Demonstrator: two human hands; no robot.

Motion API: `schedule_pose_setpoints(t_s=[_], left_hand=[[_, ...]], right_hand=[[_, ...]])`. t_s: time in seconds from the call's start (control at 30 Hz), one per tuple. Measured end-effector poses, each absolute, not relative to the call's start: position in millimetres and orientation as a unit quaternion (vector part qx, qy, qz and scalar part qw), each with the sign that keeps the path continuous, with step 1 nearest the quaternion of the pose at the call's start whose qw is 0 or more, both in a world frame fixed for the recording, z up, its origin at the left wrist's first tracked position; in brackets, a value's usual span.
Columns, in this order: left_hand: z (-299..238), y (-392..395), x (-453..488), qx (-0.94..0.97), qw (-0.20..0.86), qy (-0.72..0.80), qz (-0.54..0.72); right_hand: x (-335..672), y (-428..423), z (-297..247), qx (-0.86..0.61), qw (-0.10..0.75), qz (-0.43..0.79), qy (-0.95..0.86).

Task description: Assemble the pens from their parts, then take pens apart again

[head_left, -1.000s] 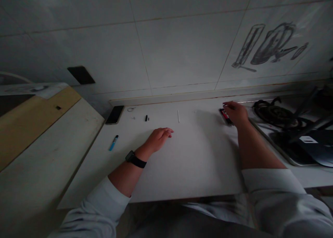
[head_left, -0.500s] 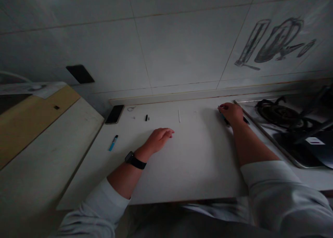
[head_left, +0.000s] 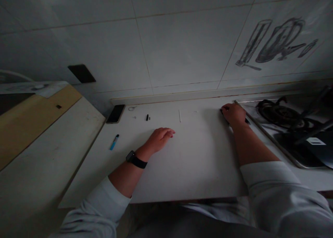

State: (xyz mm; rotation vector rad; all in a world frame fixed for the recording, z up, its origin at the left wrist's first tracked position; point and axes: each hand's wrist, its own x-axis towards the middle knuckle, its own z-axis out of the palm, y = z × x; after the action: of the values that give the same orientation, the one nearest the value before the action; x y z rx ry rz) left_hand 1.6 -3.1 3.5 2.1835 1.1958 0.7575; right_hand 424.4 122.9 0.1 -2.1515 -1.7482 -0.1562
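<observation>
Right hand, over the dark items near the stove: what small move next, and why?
I'd probably raise the right hand slightly: it covers most of the dark items; only bits show past it, so its grip can't be judged.

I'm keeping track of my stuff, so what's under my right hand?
Dark pieces show at both sides of your right hand, on the white tabletop. The hand covers the rest, so I can't tell how many things lie there.
</observation>
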Motion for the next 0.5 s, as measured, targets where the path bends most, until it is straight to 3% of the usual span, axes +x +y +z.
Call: schedule_pose_setpoints(t_s=[0.3,0.5], left_hand=[[5.5,-4.0,2.3,0.808,0.267,0.441,0.284],[3.9,-3.8,2.1,0.805,0.274,0.444,0.283]], right_hand=[[438.1,111.8,12.6,-0.785,0.247,-0.071,-0.564],[433.2,111.4,13.8,-0.774,0.135,-0.037,-0.617]])
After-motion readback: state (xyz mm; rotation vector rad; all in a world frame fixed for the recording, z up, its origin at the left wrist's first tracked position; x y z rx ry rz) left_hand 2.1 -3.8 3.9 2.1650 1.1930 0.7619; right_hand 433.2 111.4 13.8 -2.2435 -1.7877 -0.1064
